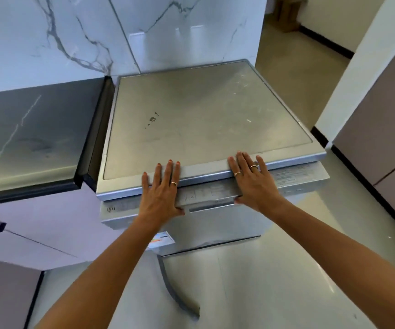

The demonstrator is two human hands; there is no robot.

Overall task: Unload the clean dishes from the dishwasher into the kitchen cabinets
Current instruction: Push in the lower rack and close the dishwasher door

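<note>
head view: the left hand point(162, 188) lies flat, fingers spread, over the front edge of the dishwasher point(206, 119), thumb hooked below the control strip point(210, 193). the right hand point(253, 179) lies the same way just beside it, fingers apart on the top rim, gripping nothing. rings show on both hands. the dishwasher stands free on the pale floor point(286, 269), its scuffed grey top bare, door shut. a dark desk point(30, 136) adjoins it on the left, marble wall point(73, 32) behind. a grey hose point(175, 290) trails on the floor below.
</note>
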